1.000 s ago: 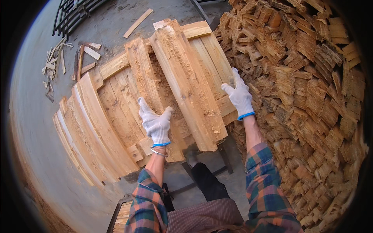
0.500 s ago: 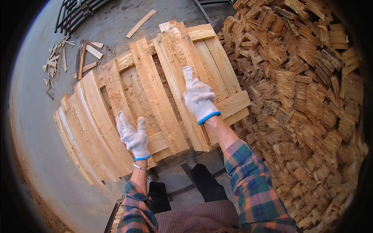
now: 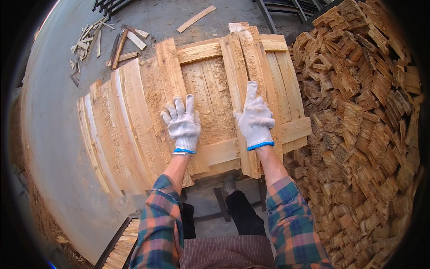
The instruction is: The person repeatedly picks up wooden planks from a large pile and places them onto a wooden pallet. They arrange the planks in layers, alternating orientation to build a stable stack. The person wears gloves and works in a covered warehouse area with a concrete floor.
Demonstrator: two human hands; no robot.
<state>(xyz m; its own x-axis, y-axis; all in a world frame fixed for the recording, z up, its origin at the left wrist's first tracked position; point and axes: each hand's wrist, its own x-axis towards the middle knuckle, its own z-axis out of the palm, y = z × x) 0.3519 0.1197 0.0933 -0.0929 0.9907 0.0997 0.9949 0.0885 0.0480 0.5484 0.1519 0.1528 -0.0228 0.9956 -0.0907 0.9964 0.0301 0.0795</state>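
My left hand (image 3: pixel 182 124), in a white knit glove with a blue cuff, lies open and flat on a pale wooden board (image 3: pixel 169 71), fingers spread. My right hand (image 3: pixel 256 119), gloved the same way, is closed across another long board (image 3: pixel 233 58). Its index finger stretches up along the wood while the other fingers bend over the right side. Between these boards a wide gap shows lower planks (image 3: pixel 208 89) covered with sawdust. Under the ends of the upper boards run crosswise planks (image 3: pixel 201 52). Several boards (image 3: pixel 134 85) sit side by side left of my left hand.
A tall heap of short rough wood pieces (image 3: pixel 354 148) fills the right side. Thin scraps (image 3: pixel 92 38) and a loose strip (image 3: pixel 196 19) lie on the grey floor beyond. Dark metal frames (image 3: pixel 293 11) stand at the back. A rack of wood strips (image 3: pixel 123 240) is by my left leg.
The view has shifted, moving the scene rightward. My left hand has come up onto the board. The upper boards at left now sit closer together, and the middle gap is wider.
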